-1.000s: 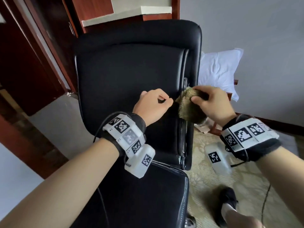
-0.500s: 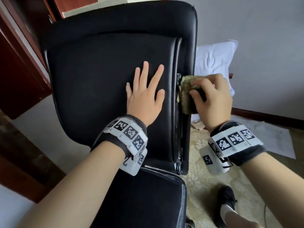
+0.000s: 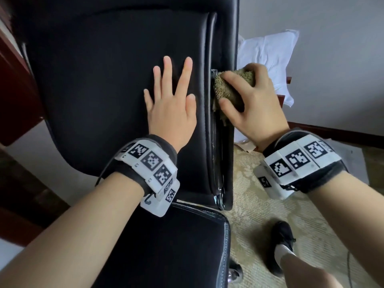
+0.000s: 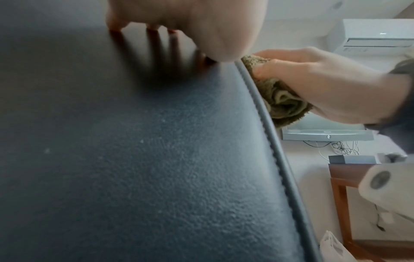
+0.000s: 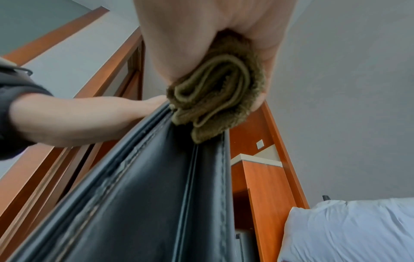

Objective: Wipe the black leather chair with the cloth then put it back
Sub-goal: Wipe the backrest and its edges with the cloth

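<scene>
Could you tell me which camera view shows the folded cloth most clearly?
The right wrist view: the cloth fills mid-frame, its folds exposed. In the head and left wrist views the right hand partly covers it.

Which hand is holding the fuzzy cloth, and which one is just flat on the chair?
The right hand grips the bunched olive cloth against the chair's side edge. The left hand holds nothing; its fingers lie spread flat on the backrest.

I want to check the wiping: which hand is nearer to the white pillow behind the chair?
The right hand. It grips the cloth at the chair's right edge, just in front of the pillow. The left hand lies flat on the backrest, farther away.
</scene>
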Action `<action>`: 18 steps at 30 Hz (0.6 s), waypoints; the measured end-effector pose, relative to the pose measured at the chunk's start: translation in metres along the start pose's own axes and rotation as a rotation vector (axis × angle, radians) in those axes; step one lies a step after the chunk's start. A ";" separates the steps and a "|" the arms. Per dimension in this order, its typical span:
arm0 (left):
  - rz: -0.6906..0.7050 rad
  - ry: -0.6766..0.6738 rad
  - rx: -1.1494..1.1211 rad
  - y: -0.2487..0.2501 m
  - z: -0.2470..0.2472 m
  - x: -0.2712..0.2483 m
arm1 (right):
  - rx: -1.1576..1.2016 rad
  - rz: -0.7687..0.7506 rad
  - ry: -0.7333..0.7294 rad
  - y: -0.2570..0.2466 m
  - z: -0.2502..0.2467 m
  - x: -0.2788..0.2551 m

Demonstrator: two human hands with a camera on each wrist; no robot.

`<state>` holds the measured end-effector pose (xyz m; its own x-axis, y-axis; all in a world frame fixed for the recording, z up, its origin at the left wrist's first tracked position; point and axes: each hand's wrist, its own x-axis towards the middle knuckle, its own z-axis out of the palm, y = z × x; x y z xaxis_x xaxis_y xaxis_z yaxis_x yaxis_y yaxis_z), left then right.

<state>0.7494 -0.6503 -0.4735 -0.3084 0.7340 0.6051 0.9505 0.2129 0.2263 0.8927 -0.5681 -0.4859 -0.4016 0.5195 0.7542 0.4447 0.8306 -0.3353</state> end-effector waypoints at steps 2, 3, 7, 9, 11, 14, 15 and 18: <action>-0.005 0.001 -0.008 0.001 0.000 0.000 | 0.005 -0.015 0.000 0.003 0.002 -0.002; -0.010 0.002 -0.009 0.002 0.000 0.000 | 0.007 -0.025 -0.011 0.006 0.004 -0.005; -0.023 -0.002 -0.003 0.003 0.002 0.001 | -0.020 -0.101 -0.093 0.014 0.011 -0.026; -0.025 0.001 0.011 0.002 0.003 0.002 | -0.036 -0.120 -0.128 0.019 0.014 -0.032; -0.029 0.014 0.020 0.002 0.004 0.002 | 0.015 -0.111 -0.147 0.023 0.014 -0.032; -0.033 0.019 0.022 0.003 0.004 0.000 | 0.236 -0.039 -0.044 0.024 0.005 -0.027; -0.033 0.018 0.024 0.002 0.004 0.000 | 0.295 -0.015 0.019 0.021 0.001 -0.022; -0.026 0.031 0.029 0.002 0.004 0.000 | 0.340 -0.037 0.086 0.011 -0.006 -0.005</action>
<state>0.7514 -0.6476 -0.4764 -0.3340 0.7074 0.6229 0.9426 0.2509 0.2205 0.9043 -0.5628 -0.4903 -0.3368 0.4808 0.8096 0.1329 0.8755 -0.4646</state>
